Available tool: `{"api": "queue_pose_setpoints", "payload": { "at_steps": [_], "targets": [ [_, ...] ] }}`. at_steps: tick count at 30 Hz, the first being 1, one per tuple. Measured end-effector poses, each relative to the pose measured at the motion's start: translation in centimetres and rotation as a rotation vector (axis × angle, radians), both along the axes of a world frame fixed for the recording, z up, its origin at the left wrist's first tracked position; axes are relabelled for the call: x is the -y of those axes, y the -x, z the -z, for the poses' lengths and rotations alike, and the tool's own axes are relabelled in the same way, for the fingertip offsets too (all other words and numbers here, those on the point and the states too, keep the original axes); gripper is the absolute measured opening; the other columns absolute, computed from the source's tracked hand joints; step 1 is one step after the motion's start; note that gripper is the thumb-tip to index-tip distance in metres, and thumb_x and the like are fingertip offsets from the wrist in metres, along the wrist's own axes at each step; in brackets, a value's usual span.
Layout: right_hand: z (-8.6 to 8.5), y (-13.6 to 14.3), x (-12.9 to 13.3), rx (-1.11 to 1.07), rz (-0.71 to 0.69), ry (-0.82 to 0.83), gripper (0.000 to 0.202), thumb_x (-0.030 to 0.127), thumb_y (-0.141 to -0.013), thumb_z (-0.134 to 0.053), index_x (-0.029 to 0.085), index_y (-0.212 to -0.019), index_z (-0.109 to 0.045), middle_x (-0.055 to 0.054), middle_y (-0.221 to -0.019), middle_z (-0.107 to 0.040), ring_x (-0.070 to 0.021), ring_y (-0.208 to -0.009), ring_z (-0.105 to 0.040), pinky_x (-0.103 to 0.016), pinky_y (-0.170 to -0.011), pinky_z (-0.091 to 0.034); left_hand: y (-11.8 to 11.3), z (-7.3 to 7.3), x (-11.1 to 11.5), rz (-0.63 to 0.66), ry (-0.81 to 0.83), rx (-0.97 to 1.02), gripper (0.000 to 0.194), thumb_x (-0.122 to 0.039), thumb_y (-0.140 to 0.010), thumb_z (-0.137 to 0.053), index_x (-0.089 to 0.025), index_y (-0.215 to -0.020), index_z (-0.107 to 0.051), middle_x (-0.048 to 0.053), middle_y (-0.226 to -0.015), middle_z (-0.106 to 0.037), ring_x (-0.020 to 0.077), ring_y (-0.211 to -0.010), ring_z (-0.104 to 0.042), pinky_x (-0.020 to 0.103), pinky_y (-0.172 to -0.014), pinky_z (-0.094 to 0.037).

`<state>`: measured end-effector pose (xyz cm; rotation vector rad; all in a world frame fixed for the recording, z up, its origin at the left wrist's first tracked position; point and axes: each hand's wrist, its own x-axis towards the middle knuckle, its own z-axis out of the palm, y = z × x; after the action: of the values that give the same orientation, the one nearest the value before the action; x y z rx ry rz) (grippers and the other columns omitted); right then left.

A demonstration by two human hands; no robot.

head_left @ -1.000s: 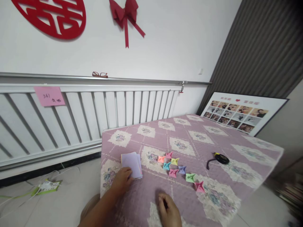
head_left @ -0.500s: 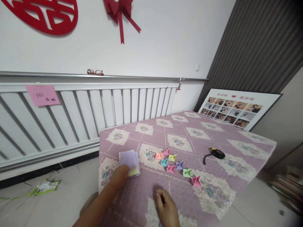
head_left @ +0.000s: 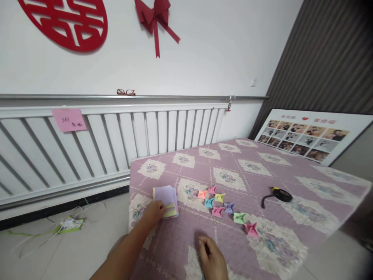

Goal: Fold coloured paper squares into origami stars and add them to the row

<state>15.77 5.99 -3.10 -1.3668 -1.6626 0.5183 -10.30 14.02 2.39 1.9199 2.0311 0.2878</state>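
At the near-left corner of a stack of square coloured paper [head_left: 165, 194], my left hand [head_left: 155, 212] has its fingers pinched on the top lavender sheet. Yellow paper shows under the raised near edge of that sheet. My right hand [head_left: 212, 256] rests on the table nearer me, curled into a loose fist with no object visible in it. Beyond it lie several small folded paper pieces in a slanting cluster, among them an orange one [head_left: 202, 194], a blue one [head_left: 209, 203], a green one [head_left: 239, 218] and a pink one [head_left: 251, 230].
The table has a purple flowered cloth [head_left: 186, 229]. A black and yellow tape measure [head_left: 282, 195] with a strap lies on the right. Behind stand a white radiator [head_left: 180, 132] with glasses [head_left: 126, 92] on its pipe and a photo board [head_left: 309, 134]. Cables and a power strip [head_left: 71, 224] are on the floor.
The view has swung slightly left, so everything sits further right. My left fingers have lifted the top sheet's near edge a little, showing more yellow. The right hand stays curled.
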Motion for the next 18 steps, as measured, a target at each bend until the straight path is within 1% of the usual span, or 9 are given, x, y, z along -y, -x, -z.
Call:
{"api": "queue_pose_setpoints", "payload": {
  "at_steps": [2, 4, 8, 11, 18],
  "targets": [
    [-0.11, 0.02, 0.01, 0.001, 0.007, -0.005, 0.029, 0.042, -0.089, -0.049, 0.023, -0.078, -0.067, -0.002, -0.076, -0.071, -0.0185, -0.070, -0.067, -0.024, -0.067, -0.053, 0.10, -0.04, 0.00, 0.010, 0.005, 0.010, 0.027, -0.032, -0.095, -0.050, -0.016, -0.082, -0.069, 0.004, -0.082, -0.070, 0.0171, -0.078, -0.063, 0.025, -0.065, -0.038],
    [-0.28, 0.06, 0.03, 0.003, 0.004, -0.008, 0.029, 0.042, -0.089, -0.048, 0.023, -0.077, -0.067, -0.002, -0.074, -0.071, -0.0183, -0.069, -0.067, -0.024, -0.066, -0.053, 0.14, -0.04, 0.03, 0.023, 0.010, 0.015, 0.030, -0.033, -0.097, -0.048, -0.015, -0.084, -0.068, 0.004, -0.084, -0.069, 0.0172, -0.080, -0.063, 0.027, -0.071, -0.043],
    [-0.65, 0.10, 0.08, 0.002, 0.009, -0.019, 0.029, 0.042, -0.088, -0.049, 0.023, -0.077, -0.067, -0.002, -0.074, -0.071, -0.0186, -0.068, -0.068, -0.024, -0.065, -0.053, 0.15, -0.06, 0.15, 0.037, 0.027, 0.020, 0.026, -0.037, -0.096, -0.055, -0.014, -0.105, -0.063, 0.006, -0.103, -0.066, 0.0193, -0.090, -0.064, 0.039, -0.082, -0.053],
    [-0.78, 0.09, 0.08, 0.006, 0.006, -0.021, 0.029, 0.042, -0.088, -0.049, 0.023, -0.077, -0.068, -0.002, -0.075, -0.072, -0.0188, -0.068, -0.068, -0.024, -0.064, -0.054, 0.20, -0.13, 0.28, 0.040, 0.034, 0.031, 0.028, -0.035, -0.095, -0.058, -0.015, -0.114, -0.060, 0.008, -0.113, -0.063, 0.0208, -0.096, -0.063, 0.041, -0.084, -0.054],
    [-0.58, 0.07, -0.04, 0.023, -0.002, -0.045, 0.030, 0.043, -0.088, -0.048, 0.023, -0.077, -0.068, -0.003, -0.075, -0.072, -0.0193, -0.069, -0.068, -0.025, -0.066, -0.054, 0.23, 0.19, 0.28, 0.007, 0.025, 0.089, 0.029, -0.035, -0.095, -0.059, -0.015, -0.116, -0.060, 0.008, -0.116, -0.062, 0.0223, -0.099, -0.063, 0.042, -0.085, -0.054]
  ]
}}
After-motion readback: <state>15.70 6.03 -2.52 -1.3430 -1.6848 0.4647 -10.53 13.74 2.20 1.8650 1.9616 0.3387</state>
